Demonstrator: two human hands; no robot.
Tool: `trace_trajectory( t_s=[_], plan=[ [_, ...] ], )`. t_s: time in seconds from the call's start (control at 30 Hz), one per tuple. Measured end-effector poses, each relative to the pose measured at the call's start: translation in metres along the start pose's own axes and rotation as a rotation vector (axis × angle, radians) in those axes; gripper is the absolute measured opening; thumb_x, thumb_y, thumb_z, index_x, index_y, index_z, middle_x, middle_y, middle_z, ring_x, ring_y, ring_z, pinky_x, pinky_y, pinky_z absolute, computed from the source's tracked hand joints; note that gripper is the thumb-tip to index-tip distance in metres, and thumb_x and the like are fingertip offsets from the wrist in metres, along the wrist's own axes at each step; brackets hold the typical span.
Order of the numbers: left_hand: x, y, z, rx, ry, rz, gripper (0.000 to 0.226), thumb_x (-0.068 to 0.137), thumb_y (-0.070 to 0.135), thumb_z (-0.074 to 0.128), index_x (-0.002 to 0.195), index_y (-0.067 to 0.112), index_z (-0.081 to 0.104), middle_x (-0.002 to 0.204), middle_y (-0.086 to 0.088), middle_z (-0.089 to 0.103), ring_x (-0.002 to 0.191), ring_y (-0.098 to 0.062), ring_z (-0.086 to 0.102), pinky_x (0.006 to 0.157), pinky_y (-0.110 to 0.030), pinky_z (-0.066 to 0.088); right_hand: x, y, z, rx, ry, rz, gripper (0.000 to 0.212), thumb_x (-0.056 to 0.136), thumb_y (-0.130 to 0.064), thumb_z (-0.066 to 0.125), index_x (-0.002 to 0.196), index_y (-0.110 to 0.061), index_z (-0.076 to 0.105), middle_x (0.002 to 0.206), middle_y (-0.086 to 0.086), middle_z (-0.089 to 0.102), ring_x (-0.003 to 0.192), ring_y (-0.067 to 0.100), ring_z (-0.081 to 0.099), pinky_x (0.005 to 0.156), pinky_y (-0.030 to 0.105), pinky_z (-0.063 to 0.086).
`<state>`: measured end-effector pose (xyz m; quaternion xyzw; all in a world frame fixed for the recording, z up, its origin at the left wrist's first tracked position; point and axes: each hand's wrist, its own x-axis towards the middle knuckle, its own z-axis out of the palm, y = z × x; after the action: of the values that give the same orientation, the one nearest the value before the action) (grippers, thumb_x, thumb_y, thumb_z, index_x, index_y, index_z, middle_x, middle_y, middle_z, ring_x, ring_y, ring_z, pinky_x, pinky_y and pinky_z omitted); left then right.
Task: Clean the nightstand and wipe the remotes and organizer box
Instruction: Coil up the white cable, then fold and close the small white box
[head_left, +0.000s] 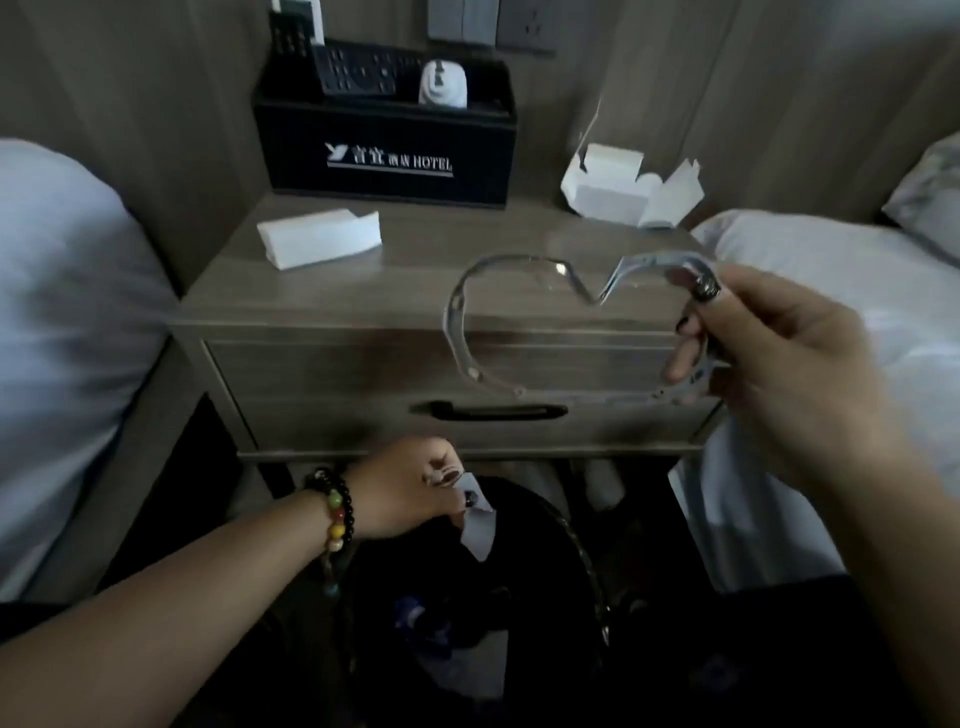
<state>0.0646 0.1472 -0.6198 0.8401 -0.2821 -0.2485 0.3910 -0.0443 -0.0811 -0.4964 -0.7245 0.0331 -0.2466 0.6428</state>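
At the back edge of the nightstand (332, 296) stands the black organizer box (387, 150), with dark remotes (358, 73) and a white object upright in its compartments; nearer the front left lies a white folded card (319, 240), and an opened white carton (623, 189) sits at the back right corner; right hand (769, 364) fingers pinch a clear plastic blister shell (467, 338), likely rubbish; left hand (410, 486) fingers hold a paper scrap (480, 532) over the black waste bin (519, 597), apparently to drop it.
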Motion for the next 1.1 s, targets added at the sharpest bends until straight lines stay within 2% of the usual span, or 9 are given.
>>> trace_trajectory(
  t_s=[0.07, 0.2, 0.37, 0.43, 0.57, 0.7, 0.8, 0.9, 1.1],
  plan=[
    [0.005, -0.013, 0.02, 0.074, 0.004, -0.024, 0.022, 0.072, 0.026, 0.072, 0.078, 0.006, 0.065, 0.081, -0.012, 0.07, 0.076, -0.024, 0.065, 0.071, -0.042, 0.054, -0.008, 0.013, -0.008, -0.08, -0.079, 0.036, 0.019, 0.084, -0.024, 0.059, 0.095, -0.015, 0.071, 0.068, 0.005, 0.062, 0.048, 0.012, 0.061, 0.044, 0.023, 0.052],
    [0.011, -0.043, 0.055, 0.123, -0.062, -0.141, 0.012, 0.086, 0.028, 0.063, 0.082, 0.016, 0.064, 0.081, 0.001, 0.07, 0.074, -0.017, 0.068, 0.072, -0.04, 0.057, -0.016, 0.029, -0.023, -0.299, -0.299, 0.014, 0.013, 0.089, -0.016, 0.057, 0.091, -0.02, 0.069, 0.056, -0.002, 0.064, 0.044, 0.008, 0.061, 0.047, 0.026, 0.048],
    [0.012, -0.05, 0.053, 0.236, 0.019, -0.226, 0.029, 0.092, 0.035, 0.058, 0.118, 0.026, 0.052, 0.107, 0.011, 0.058, 0.106, -0.012, 0.059, 0.088, -0.025, 0.047, -0.024, 0.068, -0.033, -0.661, -0.458, -0.013, 0.017, 0.095, -0.002, 0.056, 0.092, -0.008, 0.072, 0.061, 0.007, 0.066, 0.043, 0.014, 0.064, 0.047, 0.03, 0.055],
    [0.011, -0.04, 0.04, 0.231, 0.132, -0.164, 0.024, 0.091, 0.028, 0.059, 0.115, 0.029, 0.053, 0.106, 0.013, 0.062, 0.104, -0.01, 0.062, 0.089, -0.027, 0.05, -0.026, 0.081, -0.027, -0.783, -0.474, -0.049, 0.016, 0.094, -0.003, 0.056, 0.088, -0.004, 0.07, 0.053, -0.001, 0.061, 0.043, 0.003, 0.061, 0.049, 0.024, 0.051],
    [-0.002, -0.004, 0.013, 0.26, 0.355, 0.068, 0.02, 0.09, 0.021, 0.061, 0.108, 0.03, 0.059, 0.094, 0.018, 0.066, 0.071, 0.007, 0.06, 0.064, -0.005, 0.042, -0.032, 0.107, 0.005, -0.805, -0.482, -0.049, 0.017, 0.095, -0.007, 0.056, 0.091, -0.008, 0.072, 0.06, -0.013, 0.057, 0.057, -0.001, 0.061, 0.057, 0.022, 0.049],
    [-0.019, 0.025, -0.012, 0.341, 0.51, 0.354, 0.019, 0.09, 0.025, 0.056, 0.109, 0.028, 0.062, 0.097, 0.013, 0.07, 0.083, -0.009, 0.069, 0.072, -0.031, 0.055, -0.047, 0.161, 0.042, -0.622, -0.492, 0.322, 0.018, 0.099, -0.008, 0.052, 0.094, -0.01, 0.069, 0.064, 0.003, 0.063, 0.043, 0.008, 0.06, 0.045, 0.03, 0.056],
    [-0.02, 0.034, -0.027, 0.429, 0.581, 0.505, 0.021, 0.091, 0.022, 0.052, 0.11, 0.02, 0.062, 0.096, 0.006, 0.071, 0.091, -0.009, 0.067, 0.073, -0.038, 0.057, -0.066, 0.2, 0.062, -0.589, -0.575, 0.572, 0.021, 0.099, -0.014, 0.054, 0.114, -0.01, 0.068, 0.081, 0.005, 0.069, 0.058, 0.012, 0.065, 0.054, 0.02, 0.055],
    [-0.021, 0.04, -0.046, 0.495, 0.684, 0.585, 0.021, 0.089, 0.012, 0.055, 0.108, 0.011, 0.064, 0.096, -0.001, 0.069, 0.091, -0.014, 0.065, 0.076, -0.039, 0.054, -0.074, 0.216, 0.073, -0.748, -0.595, 0.501, 0.038, 0.097, -0.027, 0.059, 0.13, -0.009, 0.06, 0.12, 0.008, 0.068, 0.107, 0.018, 0.065, 0.083, 0.012, 0.042],
    [-0.013, 0.038, -0.098, 0.595, 0.914, 0.527, 0.03, 0.083, 0.015, 0.057, 0.112, 0.01, 0.06, 0.114, -0.003, 0.062, 0.112, -0.024, 0.05, 0.097, -0.036, 0.039, -0.041, 0.14, 0.095, -0.855, -0.754, 0.295, 0.035, 0.097, -0.034, 0.055, 0.127, -0.017, 0.062, 0.116, 0.001, 0.069, 0.104, 0.013, 0.064, 0.089, 0.023, 0.05]
  ],
)
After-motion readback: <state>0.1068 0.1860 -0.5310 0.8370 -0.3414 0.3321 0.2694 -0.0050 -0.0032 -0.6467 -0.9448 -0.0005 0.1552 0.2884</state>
